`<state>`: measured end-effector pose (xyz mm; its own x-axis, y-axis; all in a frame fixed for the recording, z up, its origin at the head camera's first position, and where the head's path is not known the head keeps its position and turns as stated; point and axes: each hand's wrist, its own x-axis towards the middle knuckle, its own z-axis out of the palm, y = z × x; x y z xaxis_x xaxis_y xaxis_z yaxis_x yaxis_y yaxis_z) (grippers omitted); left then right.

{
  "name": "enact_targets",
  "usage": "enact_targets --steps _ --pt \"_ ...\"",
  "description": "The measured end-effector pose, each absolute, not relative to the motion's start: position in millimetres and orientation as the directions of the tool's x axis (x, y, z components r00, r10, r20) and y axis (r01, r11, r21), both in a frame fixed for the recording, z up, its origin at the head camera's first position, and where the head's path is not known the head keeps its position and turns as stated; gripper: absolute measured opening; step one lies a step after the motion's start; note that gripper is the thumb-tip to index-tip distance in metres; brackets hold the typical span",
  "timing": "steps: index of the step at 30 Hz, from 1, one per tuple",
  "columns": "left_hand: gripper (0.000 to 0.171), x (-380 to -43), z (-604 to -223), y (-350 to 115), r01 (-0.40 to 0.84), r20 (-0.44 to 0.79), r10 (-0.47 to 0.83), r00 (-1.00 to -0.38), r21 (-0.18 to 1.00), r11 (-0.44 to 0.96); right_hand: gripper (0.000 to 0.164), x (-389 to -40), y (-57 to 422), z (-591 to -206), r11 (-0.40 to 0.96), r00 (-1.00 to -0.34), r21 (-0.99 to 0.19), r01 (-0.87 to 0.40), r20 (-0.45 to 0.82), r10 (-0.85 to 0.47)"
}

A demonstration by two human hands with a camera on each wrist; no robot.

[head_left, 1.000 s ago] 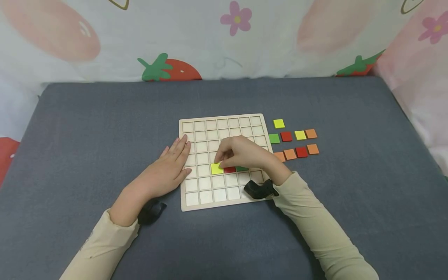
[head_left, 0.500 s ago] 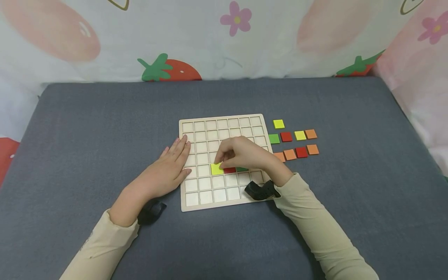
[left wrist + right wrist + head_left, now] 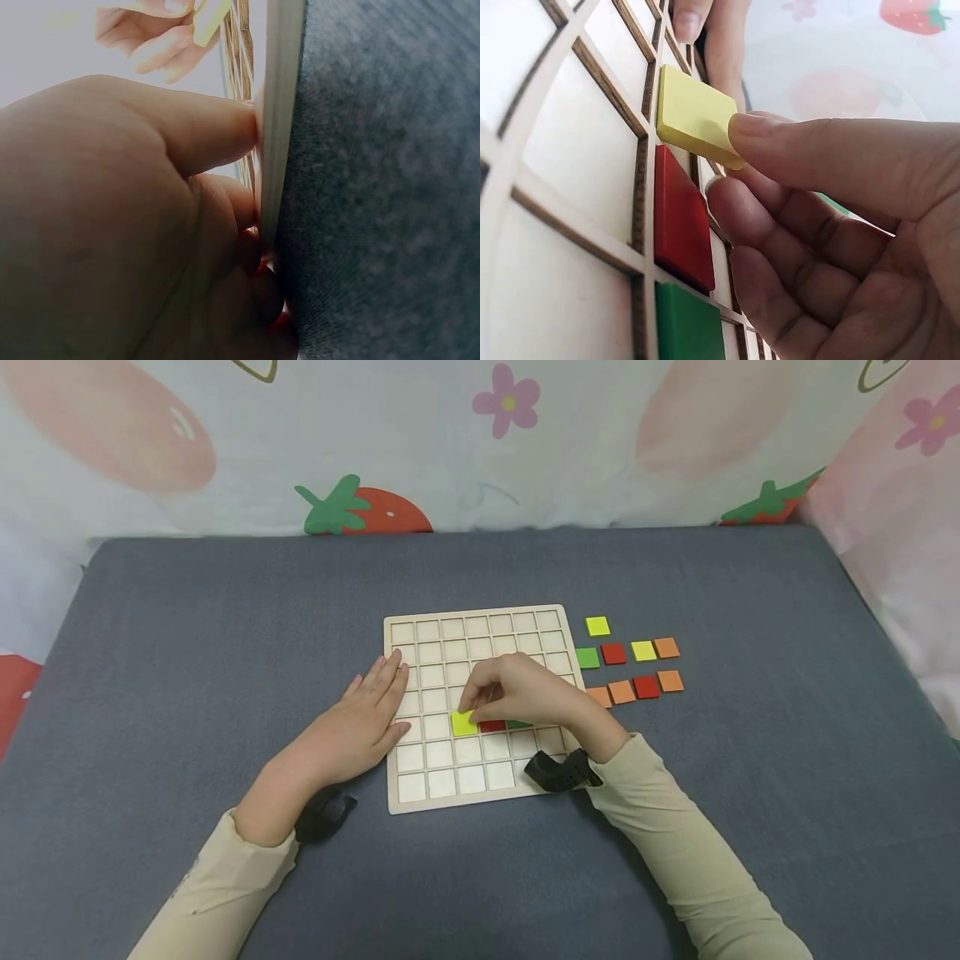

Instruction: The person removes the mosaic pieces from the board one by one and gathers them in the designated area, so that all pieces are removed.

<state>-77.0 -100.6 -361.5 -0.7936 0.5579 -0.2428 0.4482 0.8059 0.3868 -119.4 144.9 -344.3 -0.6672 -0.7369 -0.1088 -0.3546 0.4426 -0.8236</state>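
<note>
A wooden grid board (image 3: 442, 776) lies on the table. My right hand (image 3: 525, 689) pinches a yellow square tile (image 3: 697, 112) between thumb and fingers. In the right wrist view the tile is tilted, one edge down at the board and the pinched edge raised. Beside it in the same row sit a red tile (image 3: 681, 221) and a green tile (image 3: 688, 322), partly covered by the right hand in the head view. My left hand (image 3: 348, 731) rests with straight fingers on the board's left edge, its thumb and fingertips touching the wood in the left wrist view.
Right of the board lie several loose tiles: yellow ones (image 3: 597, 626), a green one (image 3: 588, 657), red ones (image 3: 613, 653) and orange ones (image 3: 621, 692). A dark grey cloth (image 3: 247, 593) covers the table. Behind it hangs a printed curtain (image 3: 585, 452).
Almost nothing differs. Both hands, the board and the tiles stay in place; the right wrist has shifted very slightly.
</note>
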Motion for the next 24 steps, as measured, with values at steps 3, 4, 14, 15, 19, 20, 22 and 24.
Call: enact_targets --steps 3,4,14,15,19,20,22,24 --pt "0.066 -77.0 -361.8 -100.8 0.451 -0.236 0.56 -0.794 0.389 0.803 0.008 -119.1 144.8 -344.8 0.438 -0.669 -0.827 -0.352 -0.105 -0.736" --pt "0.065 -76.9 -361.6 -100.9 0.451 -0.235 0.561 -0.794 0.39 0.803 0.008 -118.9 144.7 -345.0 0.435 -0.668 -0.829 -0.352 -0.103 -0.737" --pt "0.065 -75.9 -360.5 -100.8 0.455 -0.225 0.562 -0.796 0.389 0.801 0.009 -118.6 144.2 -346.6 0.431 -0.675 -0.838 -0.336 -0.105 -0.73" --pt "0.065 -75.8 -360.4 -100.9 0.456 -0.223 0.563 -0.796 0.39 0.8 0.009 -118.6 144.2 -346.8 0.431 -0.675 -0.837 -0.338 -0.104 -0.73" --pt "0.065 -75.6 -360.3 -101.3 0.457 -0.222 0.562 -0.797 0.388 0.8 0.008 -118.6 144.5 -347.0 0.433 -0.678 -0.834 -0.341 -0.101 -0.729" --pt "0.065 -75.6 -360.2 -101.3 0.457 -0.222 0.563 -0.796 0.387 0.8 0.008 -118.5 144.6 -346.5 0.431 -0.677 -0.836 -0.34 -0.101 -0.729" --pt "0.064 -75.5 -360.2 -101.4 0.459 -0.222 0.563 -0.796 0.386 0.8 0.008 -118.4 144.8 -345.7 0.43 -0.678 -0.838 -0.336 -0.102 -0.728" --pt "0.065 -75.4 -360.3 -101.4 0.459 -0.223 0.564 -0.795 0.386 0.8 0.008 -118.3 145.2 -345.0 0.431 -0.678 -0.839 -0.333 -0.104 -0.727"
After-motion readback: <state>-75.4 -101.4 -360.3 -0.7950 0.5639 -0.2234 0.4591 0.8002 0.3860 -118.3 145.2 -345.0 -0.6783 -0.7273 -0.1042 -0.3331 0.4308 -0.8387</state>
